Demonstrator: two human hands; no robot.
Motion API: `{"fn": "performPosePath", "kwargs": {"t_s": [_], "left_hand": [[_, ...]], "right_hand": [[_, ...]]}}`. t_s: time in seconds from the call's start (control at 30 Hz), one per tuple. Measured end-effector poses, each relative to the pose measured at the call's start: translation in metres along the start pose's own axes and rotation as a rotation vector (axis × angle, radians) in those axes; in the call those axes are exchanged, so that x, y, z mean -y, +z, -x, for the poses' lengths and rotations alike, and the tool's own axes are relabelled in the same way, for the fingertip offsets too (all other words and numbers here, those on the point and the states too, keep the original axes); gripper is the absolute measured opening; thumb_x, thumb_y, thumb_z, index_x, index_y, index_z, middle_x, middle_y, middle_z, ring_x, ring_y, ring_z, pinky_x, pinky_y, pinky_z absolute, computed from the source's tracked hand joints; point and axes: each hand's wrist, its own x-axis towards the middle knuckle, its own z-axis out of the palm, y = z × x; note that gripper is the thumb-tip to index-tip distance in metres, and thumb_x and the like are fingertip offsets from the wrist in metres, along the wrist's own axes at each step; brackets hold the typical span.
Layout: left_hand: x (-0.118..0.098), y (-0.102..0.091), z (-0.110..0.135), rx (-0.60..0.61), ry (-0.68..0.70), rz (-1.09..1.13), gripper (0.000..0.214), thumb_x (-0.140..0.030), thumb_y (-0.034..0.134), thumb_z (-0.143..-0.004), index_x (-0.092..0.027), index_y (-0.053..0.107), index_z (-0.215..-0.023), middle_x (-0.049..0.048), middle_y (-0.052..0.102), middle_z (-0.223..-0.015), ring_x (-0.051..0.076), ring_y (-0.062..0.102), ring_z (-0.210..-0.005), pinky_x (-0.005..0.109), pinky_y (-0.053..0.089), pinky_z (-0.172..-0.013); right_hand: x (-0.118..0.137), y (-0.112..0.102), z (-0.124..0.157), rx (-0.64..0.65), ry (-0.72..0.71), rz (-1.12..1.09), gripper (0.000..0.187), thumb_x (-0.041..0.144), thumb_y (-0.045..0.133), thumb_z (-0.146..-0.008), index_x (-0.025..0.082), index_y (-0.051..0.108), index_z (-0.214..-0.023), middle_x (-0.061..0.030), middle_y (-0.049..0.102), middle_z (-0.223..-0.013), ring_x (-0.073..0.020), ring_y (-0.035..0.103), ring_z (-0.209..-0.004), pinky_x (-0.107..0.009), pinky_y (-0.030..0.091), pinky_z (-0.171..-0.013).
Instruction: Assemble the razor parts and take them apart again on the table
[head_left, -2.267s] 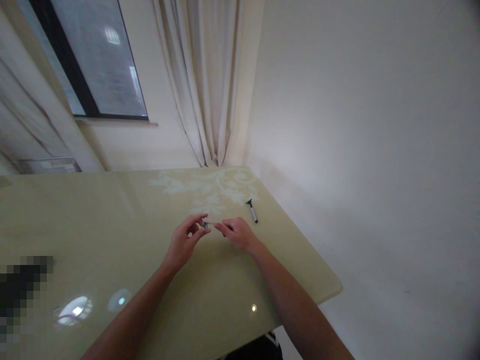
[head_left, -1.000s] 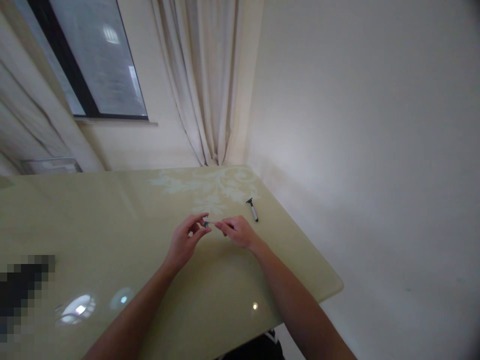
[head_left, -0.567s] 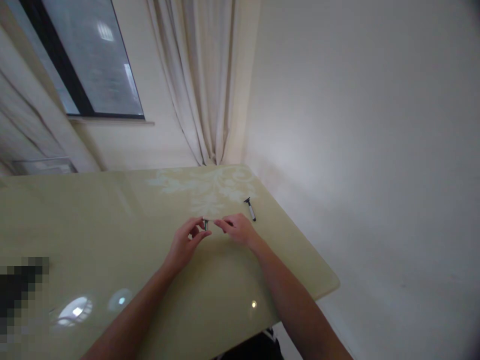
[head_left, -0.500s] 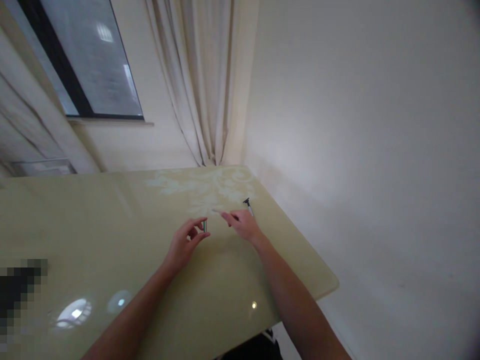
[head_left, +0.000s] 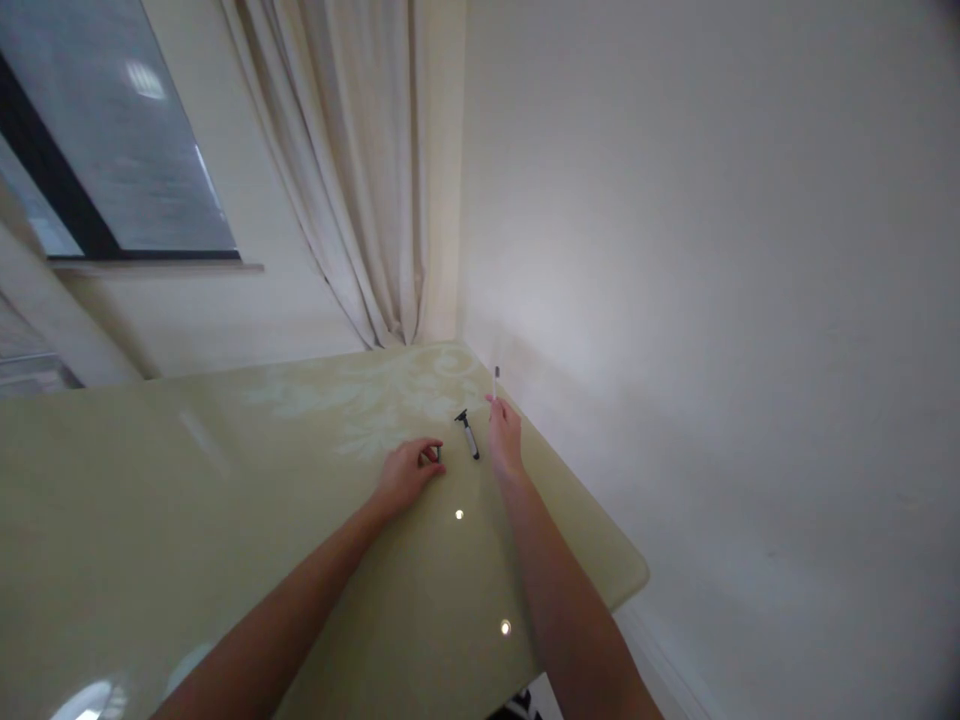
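Note:
My left hand (head_left: pixel 409 472) is closed, thumb and fingertips pinching a small, slim, dark cylinder (head_left: pixel 439 454) at its two ends. The cylinder is too small to name, though it resembles a battery. My right hand (head_left: pixel 505 432) is closed around a thin white toothbrush (head_left: pixel 496 380), its dark-bristled head pointing up above the fingers. Between my hands a razor (head_left: pixel 469 436) lies on the table, black head toward the back and grey and black handle toward me. Neither hand touches the razor.
The glossy pale-green table (head_left: pixel 285 520) has a white floral pattern near its back corner. A plain wall (head_left: pixel 675 300) runs along its right side. Behind it hang cream curtains (head_left: pixel 352 170) beside a dark-framed window (head_left: pixel 150 150).
My right hand has moved from left of the razor to its right, raising the toothbrush upright. My left hand has come closer to the razor with the cylinder. The view has turned right.

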Motion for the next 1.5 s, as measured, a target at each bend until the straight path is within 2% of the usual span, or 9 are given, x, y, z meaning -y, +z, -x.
{"fn": "performPosePath", "kwargs": {"t_s": [0.13,0.27,0.43,0.73,1.03,1.13,1.3,1.4,1.5], "left_hand": [[-0.011,0.009,-0.03,-0.063,-0.103,-0.095,0.042,-0.045,0.07,-0.087,-0.027,0.074,-0.124,0.0099,0.077,-0.109,0.033,0.064,-0.111,0.047,0.044,-0.096],[-0.01,0.011,-0.034,-0.051,-0.103,-0.16,0.045,-0.052,0.065,-0.089,-0.029,0.073,-0.127,0.0108,0.075,-0.112,0.034,0.062,-0.113,0.049,0.041,-0.098],[-0.009,0.008,-0.028,-0.026,-0.094,-0.21,0.048,-0.053,0.061,-0.092,-0.029,0.07,-0.132,0.0114,0.073,-0.114,0.033,0.062,-0.114,0.046,0.04,-0.098],[-0.012,0.008,-0.027,-0.031,-0.088,-0.227,0.044,-0.049,0.058,-0.095,-0.029,0.07,-0.132,0.0112,0.072,-0.113,0.033,0.061,-0.114,0.045,0.04,-0.098],[-0.008,0.01,-0.025,-0.081,-0.08,-0.159,0.044,-0.044,0.062,-0.093,-0.027,0.069,-0.133,0.0093,0.074,-0.107,0.031,0.063,-0.109,0.043,0.04,-0.098],[-0.006,0.011,-0.024,-0.113,-0.086,-0.096,0.048,-0.043,0.064,-0.091,-0.022,0.067,-0.134,0.0097,0.074,-0.105,0.03,0.064,-0.108,0.042,0.042,-0.097],[-0.003,0.005,-0.008,-0.097,-0.044,0.045,0.032,-0.033,0.058,-0.094,-0.016,0.07,-0.118,0.0073,0.075,-0.092,0.02,0.068,-0.086,0.031,0.049,-0.08],[-0.003,-0.003,0.016,-0.064,-0.009,0.087,0.018,-0.028,0.058,-0.09,-0.017,0.073,-0.093,0.006,0.074,-0.083,0.019,0.066,-0.077,0.029,0.048,-0.072],[-0.003,-0.013,0.049,-0.02,0.043,0.133,0.024,-0.032,0.055,-0.091,-0.019,0.071,-0.079,0.0042,0.072,-0.074,0.02,0.066,-0.072,0.03,0.048,-0.069]], "right_hand": [[-0.005,-0.001,0.0,-0.135,0.117,-0.048,0.041,0.039,0.043,-0.095,0.016,0.076,-0.103,-0.0112,0.073,-0.095,-0.0243,0.062,-0.088,-0.031,0.045,-0.076],[-0.012,-0.002,-0.001,-0.185,0.152,-0.064,0.036,0.041,0.053,-0.09,0.016,0.078,-0.097,-0.0113,0.075,-0.091,-0.0239,0.064,-0.083,-0.031,0.046,-0.074],[-0.015,-0.004,0.003,-0.093,0.203,0.127,0.036,0.037,0.052,-0.091,0.015,0.078,-0.101,-0.0139,0.076,-0.096,-0.025,0.068,-0.087,-0.031,0.047,-0.073],[-0.015,-0.003,0.016,-0.039,0.223,0.421,0.022,0.023,0.058,-0.093,0.017,0.079,-0.1,-0.015,0.076,-0.1,-0.026,0.07,-0.09,-0.031,0.045,-0.073],[-0.025,0.0,0.011,-0.088,0.163,0.585,0.02,0.022,0.059,-0.094,0.016,0.078,-0.098,-0.0169,0.074,-0.1,-0.025,0.069,-0.086,-0.03,0.044,-0.072],[-0.026,-0.001,0.01,-0.07,0.167,0.602,0.023,0.02,0.056,-0.097,0.014,0.078,-0.1,-0.0179,0.073,-0.101,-0.0256,0.069,-0.09,-0.031,0.044,-0.075],[-0.02,-0.004,0.011,-0.055,0.174,0.651,0.025,0.017,0.054,-0.096,0.013,0.078,-0.097,-0.0189,0.072,-0.101,-0.026,0.068,-0.093,-0.032,0.044,-0.077],[-0.011,-0.007,0.012,-0.047,0.181,0.671,0.022,0.022,0.059,-0.095,0.012,0.078,-0.099,-0.0205,0.071,-0.104,-0.0284,0.066,-0.098,-0.034,0.044,-0.081],[0.004,-0.007,0.015,-0.098,0.088,0.631,0.025,0.026,0.061,-0.096,0.013,0.076,-0.111,-0.0204,0.069,-0.112,-0.0306,0.062,-0.109,-0.036,0.043,-0.089]]}}
